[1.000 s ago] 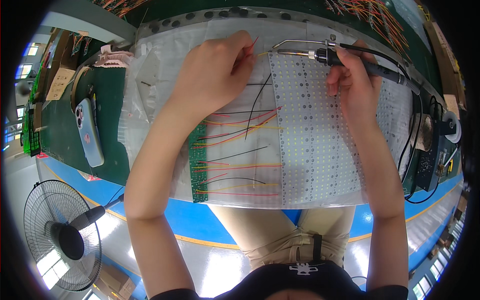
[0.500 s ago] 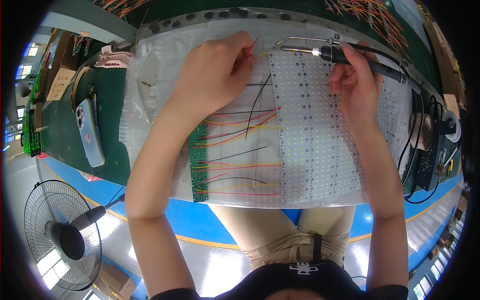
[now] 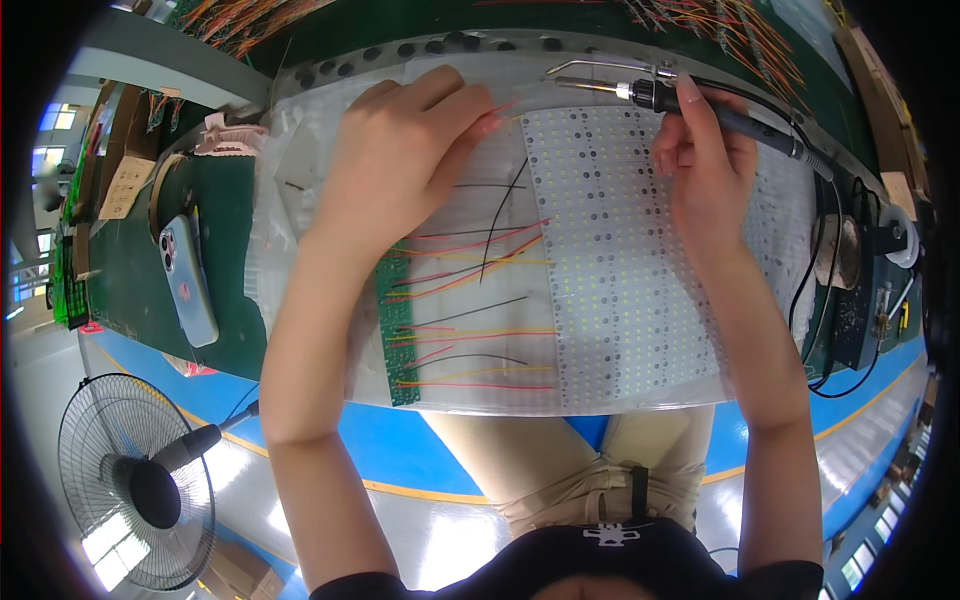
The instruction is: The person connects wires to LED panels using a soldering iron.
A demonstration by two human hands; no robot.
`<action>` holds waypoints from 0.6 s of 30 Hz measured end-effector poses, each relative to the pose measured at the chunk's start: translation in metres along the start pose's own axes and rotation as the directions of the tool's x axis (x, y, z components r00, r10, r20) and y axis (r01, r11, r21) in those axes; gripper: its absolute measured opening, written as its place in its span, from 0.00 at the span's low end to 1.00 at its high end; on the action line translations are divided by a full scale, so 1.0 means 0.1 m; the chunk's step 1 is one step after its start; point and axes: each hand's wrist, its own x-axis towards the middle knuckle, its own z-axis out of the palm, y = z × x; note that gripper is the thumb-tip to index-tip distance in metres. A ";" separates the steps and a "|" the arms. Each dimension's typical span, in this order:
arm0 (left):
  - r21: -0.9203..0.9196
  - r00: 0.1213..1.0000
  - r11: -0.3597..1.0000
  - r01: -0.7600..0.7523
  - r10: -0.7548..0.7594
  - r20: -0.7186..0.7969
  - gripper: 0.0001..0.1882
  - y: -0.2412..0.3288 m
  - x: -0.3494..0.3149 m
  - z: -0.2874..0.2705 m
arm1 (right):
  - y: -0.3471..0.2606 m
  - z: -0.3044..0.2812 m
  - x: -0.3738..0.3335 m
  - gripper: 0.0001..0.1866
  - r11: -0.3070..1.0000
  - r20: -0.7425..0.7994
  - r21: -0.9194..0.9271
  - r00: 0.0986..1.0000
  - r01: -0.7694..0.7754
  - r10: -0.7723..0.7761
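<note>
My left hand (image 3: 405, 160) is closed, thumb and forefinger pinching a thin red wire (image 3: 507, 105) just left of the far left corner of the white LED panel (image 3: 625, 260). My right hand (image 3: 710, 155) grips a black soldering iron (image 3: 735, 122) with a thin metal tube along its top. The iron's tip points left, beyond the panel's far edge and apart from it. Under my left forearm lies a strip of green circuit boards (image 3: 396, 335). Red, yellow and black wires (image 3: 480, 335) run from it toward the panel; a loose black wire (image 3: 503, 220) lies across them.
A phone (image 3: 187, 280) lies on the green table at left, near a grey post (image 3: 170, 60). Bundles of orange wires (image 3: 715, 35) lie at the back. A dark soldering station (image 3: 860, 320), a solder spool (image 3: 903, 245) and cables stand at right. A fan (image 3: 140, 480) is at lower left.
The soldering iron's tip has lifted away from the panel's far left corner. The red wire in my left hand now slants lower. The whole view has shifted slightly.
</note>
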 end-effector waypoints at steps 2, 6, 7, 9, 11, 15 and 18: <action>0.034 0.999 0.999 -0.034 0.034 0.005 0.03 0.00 0.00 -0.05 | 0.00 0.00 0.00 0.10 1.000 0.004 0.013 1.000 -0.007 0.007; -0.084 0.990 0.994 0.067 -0.055 0.133 0.04 0.04 0.01 -0.14 | -0.01 -0.02 0.00 0.10 1.000 0.006 0.010 1.000 -0.030 0.030; -0.107 0.975 0.987 0.118 -0.095 0.199 0.05 0.05 0.01 -0.16 | 0.00 -0.02 0.00 0.10 1.000 0.004 0.010 1.000 -0.029 0.029; -0.168 0.975 0.977 0.132 -0.098 0.201 0.04 0.03 -0.01 -0.14 | 0.01 -0.03 0.01 0.10 0.999 0.032 0.034 0.999 -0.019 0.018; -0.228 0.974 0.962 0.147 -0.101 0.203 0.03 0.02 -0.03 -0.14 | 0.01 -0.03 0.00 0.10 0.999 0.030 0.028 0.999 -0.025 0.024; -0.301 0.979 0.951 0.073 -0.011 0.202 0.06 0.03 -0.02 -0.14 | 0.02 -0.03 0.00 0.10 0.999 0.032 0.019 0.999 -0.034 0.033; -0.312 0.979 0.947 0.071 -0.006 0.205 0.08 0.10 0.01 -0.19 | 0.02 -0.04 0.01 0.10 0.999 0.035 0.031 0.999 -0.033 0.032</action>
